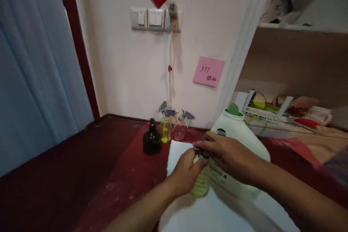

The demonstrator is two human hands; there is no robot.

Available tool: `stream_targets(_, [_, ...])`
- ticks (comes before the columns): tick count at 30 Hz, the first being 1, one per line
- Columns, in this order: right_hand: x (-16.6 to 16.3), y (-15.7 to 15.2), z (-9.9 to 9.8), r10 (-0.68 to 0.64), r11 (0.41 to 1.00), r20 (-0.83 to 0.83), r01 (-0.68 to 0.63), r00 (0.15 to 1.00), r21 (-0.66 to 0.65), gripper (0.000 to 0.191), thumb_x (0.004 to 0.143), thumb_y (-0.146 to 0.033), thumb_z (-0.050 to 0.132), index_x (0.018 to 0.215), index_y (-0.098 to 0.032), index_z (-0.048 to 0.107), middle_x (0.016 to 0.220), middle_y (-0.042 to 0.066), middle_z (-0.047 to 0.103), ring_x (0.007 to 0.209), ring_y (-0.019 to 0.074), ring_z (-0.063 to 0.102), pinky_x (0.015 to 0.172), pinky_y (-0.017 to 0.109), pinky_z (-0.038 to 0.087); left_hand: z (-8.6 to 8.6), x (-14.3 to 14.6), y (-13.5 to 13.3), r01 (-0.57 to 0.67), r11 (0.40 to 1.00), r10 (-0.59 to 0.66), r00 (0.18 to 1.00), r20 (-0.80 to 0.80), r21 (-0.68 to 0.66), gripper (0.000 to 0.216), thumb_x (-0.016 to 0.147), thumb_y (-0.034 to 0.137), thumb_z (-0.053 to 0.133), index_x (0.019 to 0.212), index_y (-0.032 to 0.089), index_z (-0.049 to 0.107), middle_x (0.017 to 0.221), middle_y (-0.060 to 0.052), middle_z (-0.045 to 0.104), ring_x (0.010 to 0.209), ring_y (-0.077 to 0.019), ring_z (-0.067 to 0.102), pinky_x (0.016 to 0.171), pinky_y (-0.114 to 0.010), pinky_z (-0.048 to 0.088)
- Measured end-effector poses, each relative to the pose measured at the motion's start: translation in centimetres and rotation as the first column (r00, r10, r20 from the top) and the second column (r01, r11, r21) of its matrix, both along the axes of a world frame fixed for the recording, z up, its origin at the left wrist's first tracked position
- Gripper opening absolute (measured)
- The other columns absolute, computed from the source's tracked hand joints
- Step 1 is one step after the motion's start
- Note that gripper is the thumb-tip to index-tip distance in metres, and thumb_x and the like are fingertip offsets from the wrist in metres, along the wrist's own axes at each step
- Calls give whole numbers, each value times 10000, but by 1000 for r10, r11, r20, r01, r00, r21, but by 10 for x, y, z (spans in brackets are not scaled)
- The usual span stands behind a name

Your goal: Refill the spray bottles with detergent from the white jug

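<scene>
A clear ribbed bottle (201,183) with pale yellow liquid stands upright on a white sheet (187,213). My left hand (186,172) is closed around its neck and upper side. My right hand (224,152) is closed on the bottle's dark top (201,152), which the fingers mostly cover, so its exact shape is hidden. Just to the right stands a large white plastic jug (246,139) with an open threaded mouth and something green (233,108) in it.
Against the wall stand a dark bottle (152,139), a yellowish spray bottle (165,127) and a pinkish clear spray bottle (179,128). A cord (170,83) hangs down behind them from a wall socket. Cluttered shelves (296,119) are on the right, a blue curtain (40,65) on the left.
</scene>
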State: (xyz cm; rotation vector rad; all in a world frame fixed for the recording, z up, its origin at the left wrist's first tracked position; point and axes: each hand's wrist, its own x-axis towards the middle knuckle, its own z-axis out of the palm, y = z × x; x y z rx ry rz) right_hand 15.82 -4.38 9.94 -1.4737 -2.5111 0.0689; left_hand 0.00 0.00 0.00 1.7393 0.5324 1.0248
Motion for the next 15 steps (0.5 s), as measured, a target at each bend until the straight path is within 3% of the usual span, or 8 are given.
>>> stream_targets(4, [-2,0,4,5,1000,2,-5,1000,-9,533,831,-28,545,1318,-225,639,1029,93,600,888,236,620,740,337,457,2,-1,-5,-14,999,14,1000,8,-47,336,912,319,591,1197,144,614,1237,-107,660,1159,-263,579,1018,-388,415])
stream_targets(9, [-2,-1,4,15,1000,2,-15,1000,21,543,819,-16,548,1273,-293,656,947,41,581,807,199,600,683,301,406,-1,7,-5,-142,987,149,985,88,-81,406,772,279,771,1113,180,576,1118,-67,667,1052,-239,584,904,-347,447])
stream_targets(12, [-2,0,3,18,999,1,-18,1000,29,509,836,-31,553,1256,-296,663,949,42,582,814,202,599,684,302,405,1,8,-2,-197,979,201,977,76,-60,330,760,288,773,1013,175,593,1017,-48,665,965,-222,577,846,-332,442])
stream_targets(15, [-1,1,1,13,999,-6,-13,1000,32,470,872,-52,531,1257,-286,664,966,51,589,833,212,601,700,317,422,3,3,0,-174,984,175,983,58,-30,244,798,289,722,990,169,630,997,-48,672,957,-223,583,856,-338,440])
